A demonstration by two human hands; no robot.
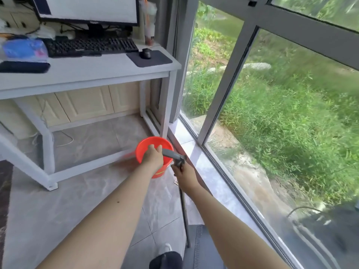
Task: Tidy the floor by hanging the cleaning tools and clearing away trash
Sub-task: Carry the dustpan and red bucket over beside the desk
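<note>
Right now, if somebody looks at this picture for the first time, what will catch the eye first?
Most likely the bright orange bucket on the grey floor beside the white desk's leg; the left hand grips its rim. Just right of it, the right hand holds a grey tool handle on a long pole. The large window shows green grass outside.

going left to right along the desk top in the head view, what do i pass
blue plastic bag → black keyboard → mouse on its dark mouse pad → grey window frame past the desk's right end
</note>
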